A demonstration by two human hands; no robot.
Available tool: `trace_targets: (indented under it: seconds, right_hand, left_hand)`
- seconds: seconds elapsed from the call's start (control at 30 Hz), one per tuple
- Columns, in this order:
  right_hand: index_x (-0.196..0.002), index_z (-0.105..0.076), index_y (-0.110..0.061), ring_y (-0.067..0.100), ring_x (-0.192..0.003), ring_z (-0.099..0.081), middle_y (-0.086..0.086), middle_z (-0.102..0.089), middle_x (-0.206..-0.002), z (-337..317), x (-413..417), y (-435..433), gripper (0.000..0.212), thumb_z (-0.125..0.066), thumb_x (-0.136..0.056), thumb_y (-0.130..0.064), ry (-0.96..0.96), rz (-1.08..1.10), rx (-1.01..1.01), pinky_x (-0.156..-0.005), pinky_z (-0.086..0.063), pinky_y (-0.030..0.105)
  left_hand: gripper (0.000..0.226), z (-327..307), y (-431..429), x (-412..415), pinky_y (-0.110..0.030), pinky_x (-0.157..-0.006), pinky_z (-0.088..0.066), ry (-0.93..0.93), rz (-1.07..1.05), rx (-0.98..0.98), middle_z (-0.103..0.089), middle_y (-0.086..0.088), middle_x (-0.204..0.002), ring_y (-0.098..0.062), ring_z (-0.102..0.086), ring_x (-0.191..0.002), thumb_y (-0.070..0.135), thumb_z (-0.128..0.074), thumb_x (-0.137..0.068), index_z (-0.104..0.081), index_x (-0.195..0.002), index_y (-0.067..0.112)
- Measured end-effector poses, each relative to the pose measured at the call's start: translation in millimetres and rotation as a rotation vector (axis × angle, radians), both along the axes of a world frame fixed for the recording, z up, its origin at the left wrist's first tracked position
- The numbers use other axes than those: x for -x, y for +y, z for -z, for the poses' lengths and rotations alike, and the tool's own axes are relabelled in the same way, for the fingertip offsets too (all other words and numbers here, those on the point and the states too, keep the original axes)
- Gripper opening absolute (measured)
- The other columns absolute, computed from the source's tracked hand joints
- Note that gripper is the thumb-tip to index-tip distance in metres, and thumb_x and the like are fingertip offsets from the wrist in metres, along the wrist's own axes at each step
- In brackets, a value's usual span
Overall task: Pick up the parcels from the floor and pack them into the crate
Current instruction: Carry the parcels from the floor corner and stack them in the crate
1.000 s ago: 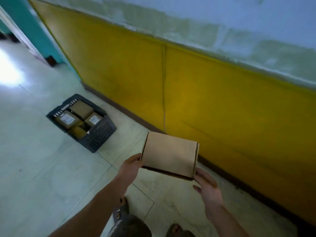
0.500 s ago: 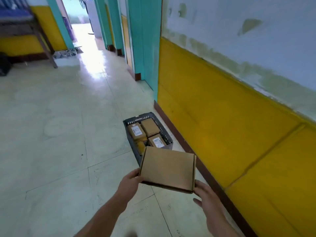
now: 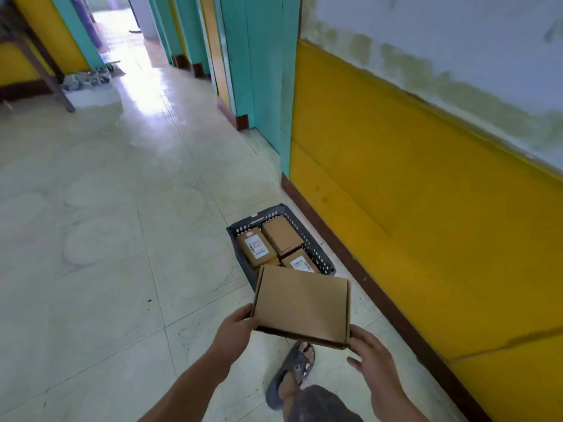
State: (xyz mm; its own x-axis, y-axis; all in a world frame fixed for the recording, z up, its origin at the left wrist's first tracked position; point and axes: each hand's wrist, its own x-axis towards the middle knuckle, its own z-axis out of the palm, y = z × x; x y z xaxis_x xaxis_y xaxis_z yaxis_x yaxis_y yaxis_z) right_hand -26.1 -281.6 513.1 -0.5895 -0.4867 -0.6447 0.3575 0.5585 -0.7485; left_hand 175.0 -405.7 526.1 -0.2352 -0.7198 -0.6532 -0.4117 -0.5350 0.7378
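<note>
The dark crate (image 3: 315, 252) sits on the floor (image 3: 106, 239) by the yellow wall (image 3: 411, 208), with brown parcels (image 3: 281, 234) inside. On its near side you hold a flat parcel (image 3: 301, 306) in the air. Your left hand (image 3: 234, 330) grips its near left corner, and your right hand (image 3: 371, 357), fingers loose, touches the near right corner.

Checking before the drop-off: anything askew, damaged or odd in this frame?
Nothing stands out. The cardboard parcel looks undented, left hand gripping one edge, right hand at its near corner. The crate sits upright by the wall.
</note>
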Motion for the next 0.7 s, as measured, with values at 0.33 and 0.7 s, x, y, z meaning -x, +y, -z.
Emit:
trace_targets:
  seconds: [0.33,0.7]
  right_hand:
    - [-0.100,-0.067,-0.029,0.014,-0.100,-0.060,-0.007,-0.065,-0.105,68.3,52.6,-167.9,0.018,-0.054,-0.095,-0.019,-0.086,0.024,-0.047,-0.089,-0.051,0.034]
    - [-0.106,-0.056,-0.036,0.021,-0.108,-0.058,-0.004,-0.060,-0.117,116.1,59.6,-258.8,0.017,-0.048,-0.098,-0.023,-0.041,0.086,-0.296,-0.100,-0.048,0.045]
  left_hand:
    - [0.035,46.6,-183.7,69.1,-0.037,-0.107,-0.038,-0.159,0.079,-0.077,-0.059,0.003,-0.126,-0.019,-0.050,-0.120,0.013,-0.052,-0.093,-0.059,-0.125,0.025]
    - [0.032,114.5,-315.4,120.0,-0.038,-0.083,-0.043,-0.249,0.305,-0.200,-0.063,-0.002,-0.093,-0.027,-0.056,-0.090,0.016,-0.057,-0.085,-0.066,-0.116,0.019]
